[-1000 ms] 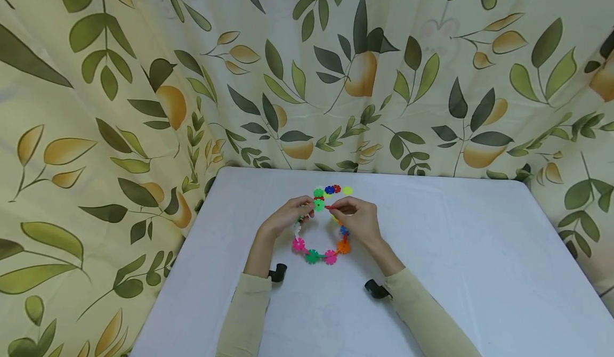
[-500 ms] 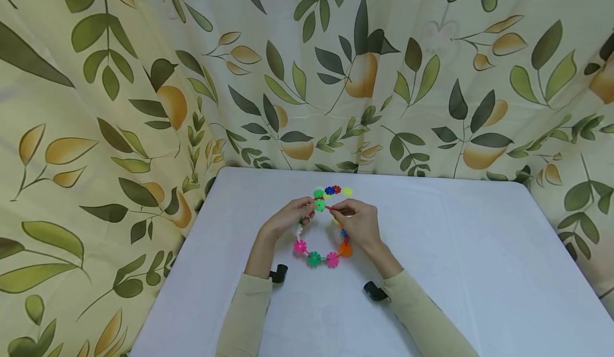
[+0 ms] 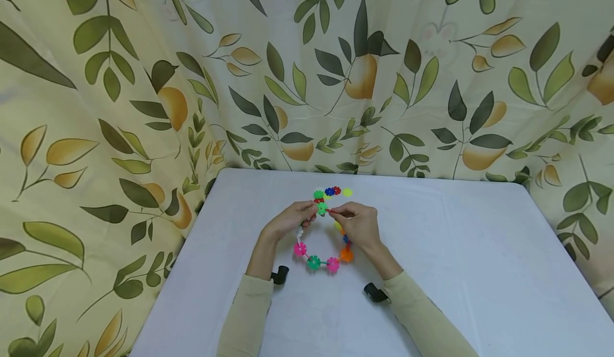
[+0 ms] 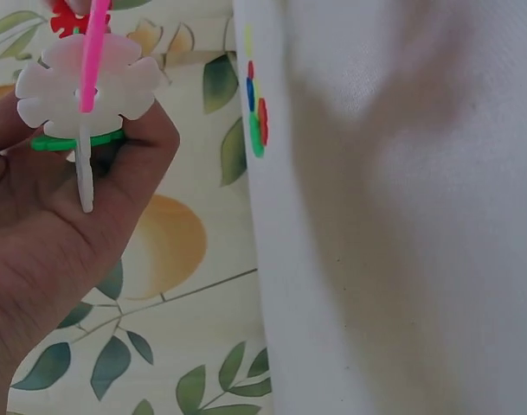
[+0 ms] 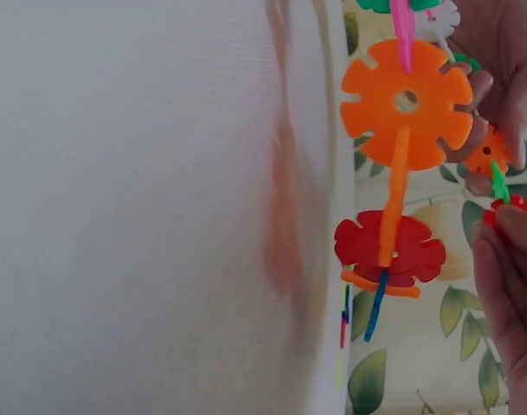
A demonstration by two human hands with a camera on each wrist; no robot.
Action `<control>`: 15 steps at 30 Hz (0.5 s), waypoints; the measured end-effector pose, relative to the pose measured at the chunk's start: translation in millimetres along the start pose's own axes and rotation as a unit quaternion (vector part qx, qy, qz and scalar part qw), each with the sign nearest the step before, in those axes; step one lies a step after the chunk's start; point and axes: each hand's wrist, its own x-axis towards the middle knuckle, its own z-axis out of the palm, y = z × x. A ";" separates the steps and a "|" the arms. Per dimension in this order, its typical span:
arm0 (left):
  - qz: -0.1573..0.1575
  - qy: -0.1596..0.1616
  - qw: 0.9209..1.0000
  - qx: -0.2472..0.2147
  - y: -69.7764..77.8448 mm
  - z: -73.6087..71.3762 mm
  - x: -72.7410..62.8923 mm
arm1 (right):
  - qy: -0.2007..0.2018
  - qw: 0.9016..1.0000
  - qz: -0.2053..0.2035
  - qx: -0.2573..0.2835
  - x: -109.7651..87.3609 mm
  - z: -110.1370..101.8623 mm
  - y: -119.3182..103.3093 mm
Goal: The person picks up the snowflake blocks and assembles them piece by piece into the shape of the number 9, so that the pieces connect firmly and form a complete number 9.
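Observation:
A chain of slotted, flower-shaped plastic discs hangs in a loop between both hands, with pink [image 3: 333,265], dark green [image 3: 314,262] and orange [image 3: 346,254] discs along its lower side. My left hand [image 3: 290,219] grips its left end; in the left wrist view a white disc [image 4: 55,95] and a green disc [image 4: 51,143] lie against those fingers. Between the hands is a light green disc [image 3: 322,208]. My right hand [image 3: 358,222] pinches a red disc [image 5: 510,207], which meets the green disc seen edge-on in the right wrist view. Fingers partly hide the join.
Loose discs lie behind the hands on the white table [image 3: 455,250]: green [image 3: 318,193], blue [image 3: 329,191], red [image 3: 337,190] and yellow [image 3: 347,192]. A leaf-patterned curtain [image 3: 192,80] hangs around the table's back and left. Black cameras [image 3: 280,275] sit at both wrists.
The hands and the light green disc have shifted slightly down and toward the right. The loop's lower discs hang a little lower. Both grips stay the same.

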 end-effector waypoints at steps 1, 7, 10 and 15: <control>0.001 -0.001 1.000 0.004 0.1 0.1 -0.1 | 0.001 1.000 -0.003 0.001 -0.2 0.3 0.6; 0.005 -0.006 1.000 0.015 1.9 -0.1 0.7 | -0.005 1.000 -0.017 0.022 1.4 -1.2 2.0; 0.002 -0.006 1.000 0.001 2.3 -0.9 0.5 | -0.022 0.999 -0.015 0.028 3.0 -3.6 2.7; -0.007 -0.001 1.000 -0.009 0.5 -4.1 -1.4 | -0.059 0.997 0.044 -0.014 4.6 -8.3 6.7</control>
